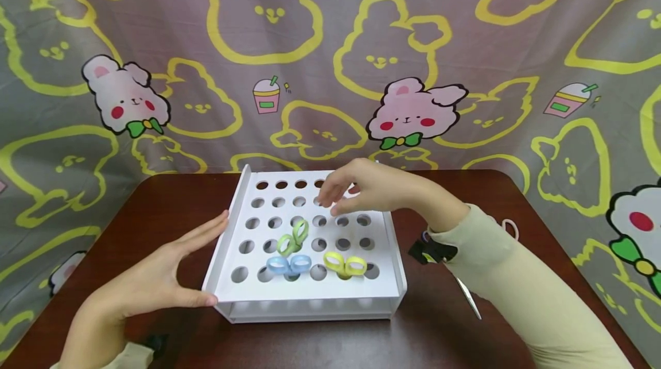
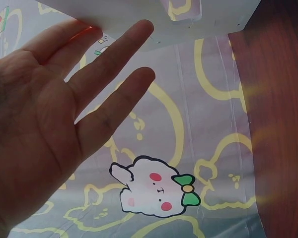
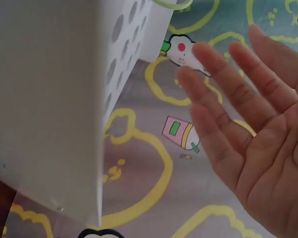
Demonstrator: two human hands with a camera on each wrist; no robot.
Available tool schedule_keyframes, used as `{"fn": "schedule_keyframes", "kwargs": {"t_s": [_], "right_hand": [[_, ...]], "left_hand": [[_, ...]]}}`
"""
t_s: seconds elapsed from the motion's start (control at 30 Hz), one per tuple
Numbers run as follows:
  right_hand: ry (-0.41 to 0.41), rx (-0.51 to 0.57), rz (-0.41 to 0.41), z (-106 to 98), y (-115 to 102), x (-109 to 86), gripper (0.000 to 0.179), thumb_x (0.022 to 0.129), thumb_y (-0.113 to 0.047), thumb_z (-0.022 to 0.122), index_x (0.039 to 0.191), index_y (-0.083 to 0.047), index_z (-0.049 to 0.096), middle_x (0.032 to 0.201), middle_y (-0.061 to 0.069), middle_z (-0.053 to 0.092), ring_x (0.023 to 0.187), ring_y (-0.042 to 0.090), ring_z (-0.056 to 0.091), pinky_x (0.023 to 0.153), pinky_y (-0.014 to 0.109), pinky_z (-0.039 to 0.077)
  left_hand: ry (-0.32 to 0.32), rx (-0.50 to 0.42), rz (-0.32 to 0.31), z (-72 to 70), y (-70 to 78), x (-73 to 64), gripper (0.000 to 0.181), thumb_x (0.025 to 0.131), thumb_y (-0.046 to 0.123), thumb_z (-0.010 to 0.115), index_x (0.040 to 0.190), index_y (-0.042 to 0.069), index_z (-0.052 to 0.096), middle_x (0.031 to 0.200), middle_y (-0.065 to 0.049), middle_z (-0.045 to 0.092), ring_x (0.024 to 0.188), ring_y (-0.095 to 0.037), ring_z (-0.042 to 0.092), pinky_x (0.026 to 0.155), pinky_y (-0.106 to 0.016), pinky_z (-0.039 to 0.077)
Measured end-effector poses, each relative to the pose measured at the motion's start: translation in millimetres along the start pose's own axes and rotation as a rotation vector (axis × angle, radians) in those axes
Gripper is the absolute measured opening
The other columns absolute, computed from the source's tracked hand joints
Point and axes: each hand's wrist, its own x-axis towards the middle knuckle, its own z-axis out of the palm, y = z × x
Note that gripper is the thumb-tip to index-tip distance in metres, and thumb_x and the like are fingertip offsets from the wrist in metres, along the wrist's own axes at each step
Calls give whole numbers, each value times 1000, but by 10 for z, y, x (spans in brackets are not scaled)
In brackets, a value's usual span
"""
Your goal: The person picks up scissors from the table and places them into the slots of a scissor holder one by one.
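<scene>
A white rack with rows of round holes stands on the table. Scissors with blue handles and scissors with yellow handles sit in holes of its front row. Just behind the blue pair, green-handled scissors lean at a slant; their blades are hidden below the top. My left hand rests along the rack's left side, fingers straight and thumb at the front corner. Over the back rows hovers my right hand, its fingers loosely bent and holding nothing, as the right wrist view also shows.
On the table right of the rack lie a black object and a silver blade, partly under my right forearm. A pale loop shows beyond the sleeve. A patterned curtain hangs behind the dark red table.
</scene>
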Motion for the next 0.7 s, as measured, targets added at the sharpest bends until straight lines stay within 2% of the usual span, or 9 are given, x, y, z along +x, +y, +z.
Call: {"fn": "schedule_keyframes", "kwargs": {"t_s": [0.17, 0.47, 0.57, 0.7], "right_hand": [[29, 51, -9, 0, 82, -144, 24, 90, -19, 74, 114, -16, 73, 108, -3, 75, 106, 13, 68, 98, 46, 52], [139, 51, 15, -8, 331, -504, 22, 89, -17, 74, 110, -14, 74, 111, 0, 74, 110, 19, 65, 100, 48, 51], [173, 54, 49, 10, 424, -643, 23, 89, -18, 74, 112, -15, 74, 113, 0, 73, 110, 21, 64, 100, 44, 51], [235, 27, 73, 42, 509, -822, 26, 87, -19, 76, 114, -16, 74, 114, -6, 72, 108, 13, 64, 95, 36, 54]], "left_hand": [[-3, 0, -6, -5, 8, -4, 110, 68, 33, 91, 158, 29, 28, 165, 7, 27, 139, 17, 22, 99, -2, 22], [-6, -14, -5, 2, 8, -2, 110, 68, 33, 91, 158, 28, 28, 165, 6, 26, 140, 17, 20, 99, 1, 17], [-7, -13, -11, 1, 10, -1, 110, 68, 34, 91, 158, 28, 27, 165, 6, 25, 140, 17, 20, 99, 1, 16], [-6, -11, -17, -3, 18, -2, 110, 68, 34, 91, 158, 29, 28, 165, 6, 26, 140, 17, 20, 100, 0, 17]]}}
